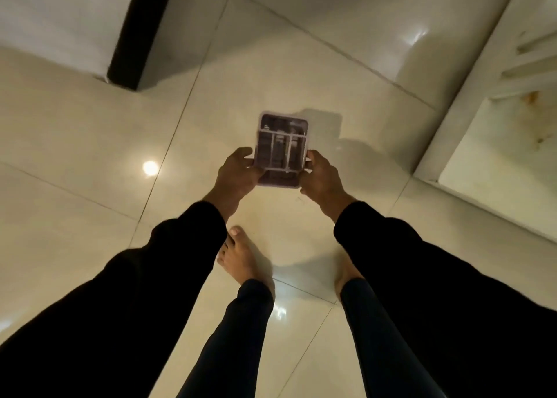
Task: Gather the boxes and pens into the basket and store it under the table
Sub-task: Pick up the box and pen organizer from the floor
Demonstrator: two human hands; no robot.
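Here the small basket (281,148) hangs above the tiled floor (90,144), between both hands: the left hand (238,176) grips its left edge, the right hand (321,176) its right.

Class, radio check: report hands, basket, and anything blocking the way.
Left hand and right hand grip the basket by its sides, held above the tiled floor. Contents blurred. Nothing in the way.
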